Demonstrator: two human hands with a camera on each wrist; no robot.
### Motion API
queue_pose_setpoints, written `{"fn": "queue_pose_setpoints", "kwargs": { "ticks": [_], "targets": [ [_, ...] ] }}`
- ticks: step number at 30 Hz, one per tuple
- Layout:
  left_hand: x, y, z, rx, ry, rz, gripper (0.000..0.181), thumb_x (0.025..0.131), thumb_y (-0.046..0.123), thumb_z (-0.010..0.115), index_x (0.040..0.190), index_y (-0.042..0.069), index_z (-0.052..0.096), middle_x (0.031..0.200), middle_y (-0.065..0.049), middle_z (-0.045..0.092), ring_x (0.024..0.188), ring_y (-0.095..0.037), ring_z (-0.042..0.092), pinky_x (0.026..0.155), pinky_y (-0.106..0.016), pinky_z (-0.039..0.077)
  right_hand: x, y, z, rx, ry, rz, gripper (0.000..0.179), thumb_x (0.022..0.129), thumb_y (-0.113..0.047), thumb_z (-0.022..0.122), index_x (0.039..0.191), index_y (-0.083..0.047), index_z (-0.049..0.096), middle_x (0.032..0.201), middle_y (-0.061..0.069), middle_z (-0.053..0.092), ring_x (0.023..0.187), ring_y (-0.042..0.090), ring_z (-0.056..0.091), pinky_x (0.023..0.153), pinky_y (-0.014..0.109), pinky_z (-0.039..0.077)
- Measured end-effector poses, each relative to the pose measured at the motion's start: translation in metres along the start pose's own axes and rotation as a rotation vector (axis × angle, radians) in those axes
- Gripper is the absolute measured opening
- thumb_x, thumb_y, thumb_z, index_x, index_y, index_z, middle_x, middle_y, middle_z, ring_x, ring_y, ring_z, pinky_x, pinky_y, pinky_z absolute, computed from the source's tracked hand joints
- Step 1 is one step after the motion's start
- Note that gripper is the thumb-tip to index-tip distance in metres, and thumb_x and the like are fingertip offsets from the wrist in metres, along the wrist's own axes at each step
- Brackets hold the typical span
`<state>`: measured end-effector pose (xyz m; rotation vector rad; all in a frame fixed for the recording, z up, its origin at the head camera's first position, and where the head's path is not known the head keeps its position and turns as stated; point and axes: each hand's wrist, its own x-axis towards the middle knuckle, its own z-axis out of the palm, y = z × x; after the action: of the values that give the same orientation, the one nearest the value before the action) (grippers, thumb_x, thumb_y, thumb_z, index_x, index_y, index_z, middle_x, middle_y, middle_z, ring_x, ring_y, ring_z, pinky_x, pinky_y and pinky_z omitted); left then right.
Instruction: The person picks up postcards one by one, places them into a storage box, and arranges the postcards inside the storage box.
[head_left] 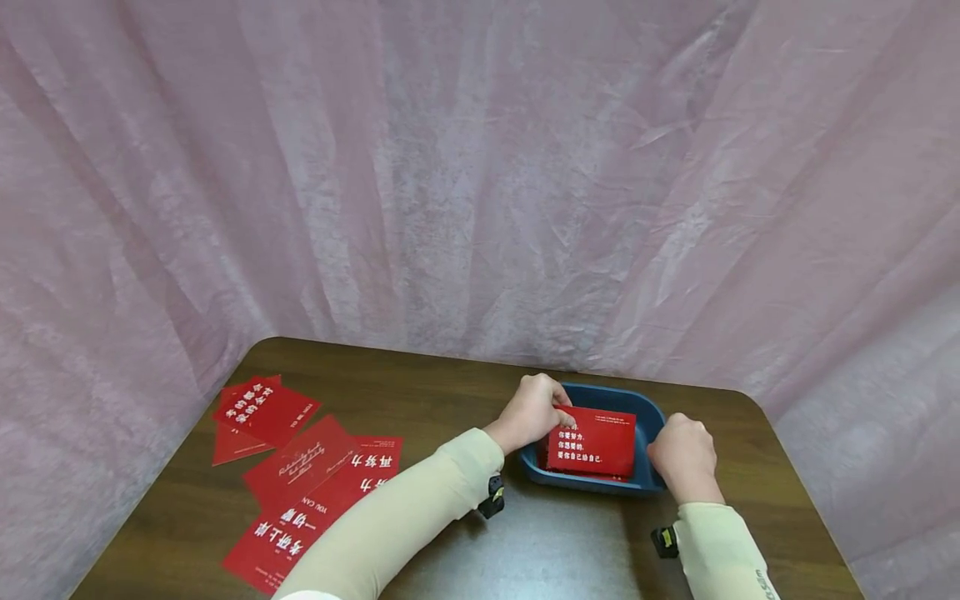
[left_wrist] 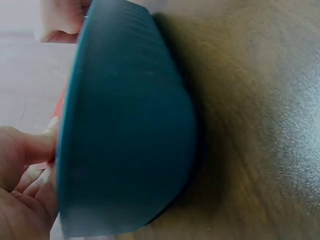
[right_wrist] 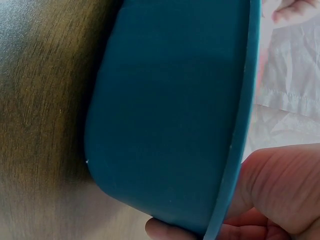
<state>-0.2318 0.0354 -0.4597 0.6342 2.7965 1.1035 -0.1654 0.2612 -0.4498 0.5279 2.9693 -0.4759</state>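
Note:
A blue plastic basin (head_left: 651, 410) stands toward the back right of the table. My left hand (head_left: 529, 410) reaches over its left rim and pinches a red card (head_left: 600, 442) with white writing by its upper left corner. The card lies over the basin's inside, with the edge of more red showing under it. In the left wrist view, the thumb (left_wrist: 37, 148) is against the red card, partly hidden by the basin wall (left_wrist: 127, 120). My right hand (head_left: 682, 457) grips the basin's right rim, thumb inside and fingers outside, as the right wrist view shows.
Several red cards lie spread and overlapping on the left of the table, among them a card (head_left: 268, 410) at the back and a card (head_left: 302, 462) nearer the middle. Behind the wooden table (head_left: 435, 375) hangs a pink curtain (head_left: 465, 183). My left sleeve covers part of the cards.

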Motion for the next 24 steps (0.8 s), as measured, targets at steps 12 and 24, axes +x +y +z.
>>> {"fn": "queue_pose_setpoints", "kwargs": {
  "ticks": [12,24],
  "targets": [
    [0.0,-0.003,0.014,0.156,-0.036,-0.023,0.015,0.075,0.024,0.078,0.086,0.015,0.073,0.089,0.004,0.07,0.082,-0.005,0.06,0.064,-0.016,0.049,-0.002,-0.001,0.0,0.007,0.011,-0.007,0.028,0.075,-0.014,0.065,0.085,0.011,0.06,0.075,0.027,0.061,0.058,0.033,0.057,0.047,0.043,0.05],
    [-0.003,-0.001,0.023,0.341,-0.106,-0.02,0.016,0.08,0.029,0.073,0.076,0.016,0.066,0.065,0.005,0.061,0.06,-0.003,0.056,0.053,-0.02,0.047,-0.002,-0.001,0.0,0.003,0.015,-0.004,0.027,0.076,-0.012,0.062,0.086,0.012,0.059,0.078,0.03,0.061,0.06,0.036,0.058,0.046,0.043,0.049]
  ]
}}
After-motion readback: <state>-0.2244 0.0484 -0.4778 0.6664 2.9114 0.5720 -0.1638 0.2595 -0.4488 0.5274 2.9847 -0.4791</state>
